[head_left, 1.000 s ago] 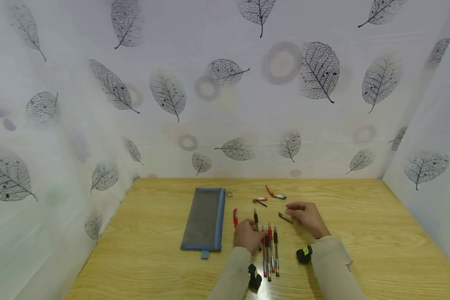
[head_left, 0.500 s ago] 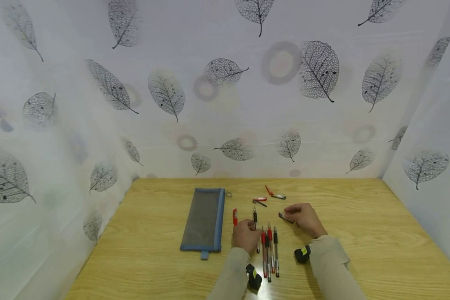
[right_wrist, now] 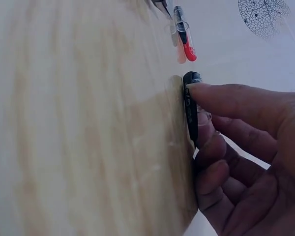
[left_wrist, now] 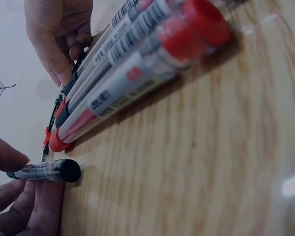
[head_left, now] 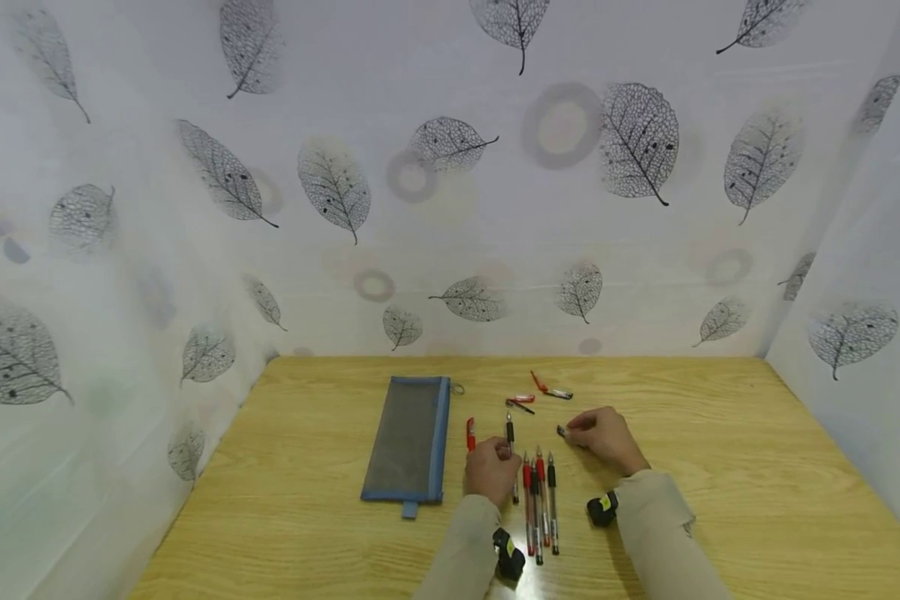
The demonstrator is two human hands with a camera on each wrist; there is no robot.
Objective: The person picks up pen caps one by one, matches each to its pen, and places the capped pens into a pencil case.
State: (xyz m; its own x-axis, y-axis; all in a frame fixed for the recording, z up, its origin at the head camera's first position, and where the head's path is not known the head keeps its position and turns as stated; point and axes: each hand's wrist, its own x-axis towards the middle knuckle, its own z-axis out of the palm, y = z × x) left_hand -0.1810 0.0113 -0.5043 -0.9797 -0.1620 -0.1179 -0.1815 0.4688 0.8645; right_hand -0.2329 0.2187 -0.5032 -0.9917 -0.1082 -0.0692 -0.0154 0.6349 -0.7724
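Note:
My left hand point(head_left: 491, 473) pinches an uncapped black gel pen point(head_left: 510, 429) between thumb and fingers, its tip pointing to the far side; the pen's dark end point(left_wrist: 69, 171) shows close up in the left wrist view. To the right, my right hand point(head_left: 607, 437) pinches a black pen cap point(right_wrist: 191, 108) low at the table surface, thumb on its side. Between the hands lie several uncapped red and black gel pens point(head_left: 543, 500) side by side, tips away from me. Beyond my left hand lies a red pen cap point(head_left: 470, 433), partly hidden by it.
A grey mesh zip pouch point(head_left: 408, 437) with blue edging lies flat on the left of the wooden table point(head_left: 285, 467). Farther back are more loose caps, including a red cap point(head_left: 523, 398) and a black cap point(head_left: 558, 395). Leaf-printed curtains point(head_left: 450, 208) surround the table.
My right hand has moved slightly left and closed its fingers on the black cap lying on the table. The left hand has shifted slightly left, with the black pen in it.

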